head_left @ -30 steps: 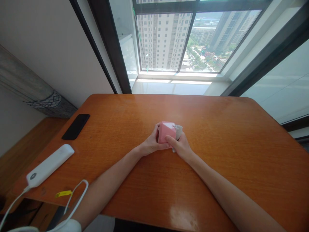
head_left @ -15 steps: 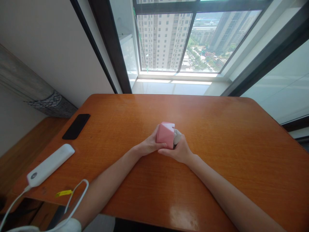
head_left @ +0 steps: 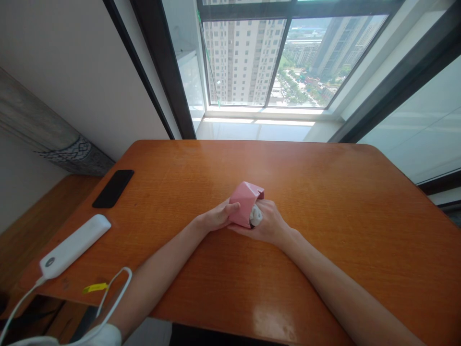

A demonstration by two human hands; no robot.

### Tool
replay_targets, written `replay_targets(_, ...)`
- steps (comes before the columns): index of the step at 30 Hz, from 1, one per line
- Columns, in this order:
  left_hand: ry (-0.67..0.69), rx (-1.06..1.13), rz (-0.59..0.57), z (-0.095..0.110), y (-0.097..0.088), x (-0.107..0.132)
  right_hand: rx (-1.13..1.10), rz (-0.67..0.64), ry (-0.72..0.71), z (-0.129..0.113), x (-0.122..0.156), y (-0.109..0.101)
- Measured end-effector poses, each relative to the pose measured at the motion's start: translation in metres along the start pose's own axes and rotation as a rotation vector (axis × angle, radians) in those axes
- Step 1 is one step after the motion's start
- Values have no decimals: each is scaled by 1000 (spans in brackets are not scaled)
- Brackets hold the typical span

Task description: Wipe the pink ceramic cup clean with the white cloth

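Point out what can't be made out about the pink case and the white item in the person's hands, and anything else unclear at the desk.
- White item: head view; mostly hidden by the pink case and the right hand, so its kind can't be told.
- Underside of the case: head view; hidden by the right hand and the left hand.
- White wrist band: head view; cut off by the bottom edge.
- Yellow tag: head view; too small to read any marking.

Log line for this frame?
left hand: fingers against pink case | right hand: cupping case, white cloth at its opening | surface: wooden table
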State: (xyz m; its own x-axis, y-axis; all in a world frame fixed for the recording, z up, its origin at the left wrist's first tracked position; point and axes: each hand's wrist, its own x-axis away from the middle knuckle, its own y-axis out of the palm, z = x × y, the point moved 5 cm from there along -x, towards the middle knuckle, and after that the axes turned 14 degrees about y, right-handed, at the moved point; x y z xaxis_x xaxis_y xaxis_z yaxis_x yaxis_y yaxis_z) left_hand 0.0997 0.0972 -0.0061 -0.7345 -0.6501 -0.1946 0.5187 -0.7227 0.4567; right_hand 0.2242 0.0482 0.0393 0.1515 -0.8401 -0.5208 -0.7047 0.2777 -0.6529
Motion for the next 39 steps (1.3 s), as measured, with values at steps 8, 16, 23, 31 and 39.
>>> replay_targets(8, -47, 109, 99, -4, -6, 2, 7, -87, 93, 9, 0, 11)
replay_targets(16, -75, 118, 138, -11, -11, 0, -7, 44, 34, 10, 6, 13)
replay_targets(23, -21, 110, 119, -10, -5, -4, -110, 28, 255, 14, 0, 12)
replay_targets(31, 52, 157, -8, -2, 10, -9, -424, 148, 582, 20, 6, 4)
replay_targets(39, 32, 80, 84, 2, 8, -8, -742, -2, 868, 23, -4, 0)
